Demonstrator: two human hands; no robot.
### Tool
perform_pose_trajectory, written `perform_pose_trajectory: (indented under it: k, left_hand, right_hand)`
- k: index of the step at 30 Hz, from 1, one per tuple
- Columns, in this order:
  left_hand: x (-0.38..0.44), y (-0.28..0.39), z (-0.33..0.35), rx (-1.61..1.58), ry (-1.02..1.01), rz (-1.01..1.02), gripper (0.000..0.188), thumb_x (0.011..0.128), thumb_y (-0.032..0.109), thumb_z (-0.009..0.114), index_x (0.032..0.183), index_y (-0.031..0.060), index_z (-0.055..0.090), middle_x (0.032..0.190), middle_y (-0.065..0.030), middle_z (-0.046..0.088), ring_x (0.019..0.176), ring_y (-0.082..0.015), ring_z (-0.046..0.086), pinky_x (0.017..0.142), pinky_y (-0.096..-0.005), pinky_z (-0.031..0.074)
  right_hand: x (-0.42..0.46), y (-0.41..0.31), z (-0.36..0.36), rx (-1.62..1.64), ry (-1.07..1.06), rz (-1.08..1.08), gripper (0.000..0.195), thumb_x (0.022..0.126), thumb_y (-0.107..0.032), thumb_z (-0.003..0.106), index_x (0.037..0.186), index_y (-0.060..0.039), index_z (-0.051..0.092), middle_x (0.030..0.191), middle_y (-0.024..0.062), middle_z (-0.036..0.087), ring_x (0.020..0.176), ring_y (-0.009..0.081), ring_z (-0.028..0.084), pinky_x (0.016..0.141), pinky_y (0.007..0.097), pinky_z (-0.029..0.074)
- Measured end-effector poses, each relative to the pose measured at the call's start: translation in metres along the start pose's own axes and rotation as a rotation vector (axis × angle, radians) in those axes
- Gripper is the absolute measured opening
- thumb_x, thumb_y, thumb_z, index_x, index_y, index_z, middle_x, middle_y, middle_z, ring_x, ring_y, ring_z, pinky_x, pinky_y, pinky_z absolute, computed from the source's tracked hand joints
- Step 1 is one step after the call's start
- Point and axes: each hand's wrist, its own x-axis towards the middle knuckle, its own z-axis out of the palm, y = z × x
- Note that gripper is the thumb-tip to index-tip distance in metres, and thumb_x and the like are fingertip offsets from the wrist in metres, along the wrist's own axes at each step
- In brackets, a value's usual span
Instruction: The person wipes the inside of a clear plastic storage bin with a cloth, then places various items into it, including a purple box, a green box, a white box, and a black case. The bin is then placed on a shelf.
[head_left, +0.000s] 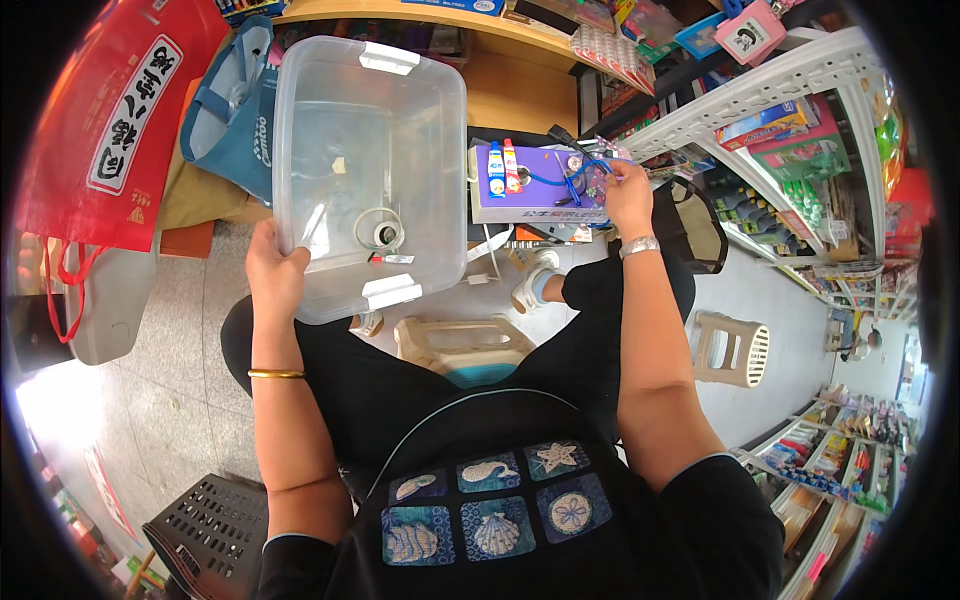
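Note:
My left hand (276, 262) grips the left wall of a clear plastic storage bin (442, 187) with white latches. Inside the bin lie a roll of tape (386, 234), a thin ring (360, 225) and a small tube with a red cap (394, 259). To its right, my right hand (630, 196) pinches the end of a blue cord (551, 180) above a purple LED lamp box (495, 211). On that box rest a blue glue tube (496, 171), a red glue tube (511, 166), a blue pen (573, 190) and small clear packets, partly hidden by my fingers.
A red paper bag (82, 172) and a blue tote (225, 127) stand at left. A wooden shelf (525, 90) is behind the bin. Beige plastic stools (461, 337) (727, 349) stand below and right. White racks (750, 97) of goods line the right; a black basket (214, 525) sits lower left.

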Motion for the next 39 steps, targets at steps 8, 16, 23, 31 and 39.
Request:
perform_pose_trajectory:
  k: [8, 16, 23, 31, 39]
  left_hand:
    - [0.0, 0.003, 0.003, -0.036, 0.0, 0.001, 0.035, 0.07, -0.007, 0.053, 0.105, -0.0049, 0.056, 0.093, -0.0079, 0.06, 0.085, -0.0154, 0.057, 0.079, -0.0264, 0.044]
    - [0.0, 0.003, 0.0, 0.024, 0.011, -0.006, 0.034, 0.07, -0.006, 0.054, 0.103, -0.0046, 0.057, 0.09, -0.0074, 0.06, 0.082, -0.0148, 0.056, 0.077, -0.0262, 0.044]
    - [0.0, 0.007, 0.003, 0.033, 0.017, -0.004, 0.034, 0.07, -0.005, 0.055, 0.104, -0.0043, 0.058, 0.091, -0.0073, 0.061, 0.083, -0.0152, 0.056, 0.078, -0.0266, 0.045]
    - [0.001, 0.002, 0.002, 0.006, 0.007, -0.009, 0.037, 0.07, -0.005, 0.057, 0.106, -0.0069, 0.056, 0.095, -0.0117, 0.062, 0.086, -0.0177, 0.059, 0.081, -0.0276, 0.046]
    - [0.0, 0.008, 0.001, 0.038, 0.01, 0.008, 0.036, 0.069, -0.005, 0.056, 0.105, -0.0072, 0.057, 0.095, -0.012, 0.062, 0.086, -0.0176, 0.058, 0.08, -0.0278, 0.046]
  right_hand:
    - [0.017, 0.009, -0.001, -0.338, -0.085, 0.04, 0.016, 0.084, -0.019, 0.064, 0.092, -0.0072, 0.069, 0.098, 0.0164, 0.065, 0.095, 0.0364, 0.062, 0.084, 0.0464, 0.05]
    - [0.018, -0.026, -0.007, -0.169, -0.004, -0.024, 0.014, 0.086, -0.013, 0.057, 0.092, -0.0038, 0.066, 0.095, 0.0197, 0.068, 0.094, 0.0375, 0.063, 0.084, 0.0469, 0.05]
    - [0.025, -0.047, 0.013, 0.099, -0.302, -0.042, 0.033, 0.084, -0.022, 0.067, 0.106, 0.0033, 0.064, 0.097, 0.0231, 0.067, 0.096, 0.0401, 0.064, 0.087, 0.0449, 0.049]
    - [0.027, -0.06, 0.008, -0.198, -0.457, -0.008, 0.042, 0.081, -0.026, 0.07, 0.109, 0.0032, 0.06, 0.101, 0.0267, 0.067, 0.098, 0.0394, 0.065, 0.085, 0.0455, 0.053]
    - [0.029, -0.081, 0.003, -0.345, -0.505, 0.008, 0.033, 0.084, -0.018, 0.061, 0.107, 0.0046, 0.06, 0.103, 0.0257, 0.068, 0.099, 0.0391, 0.066, 0.086, 0.0453, 0.054]
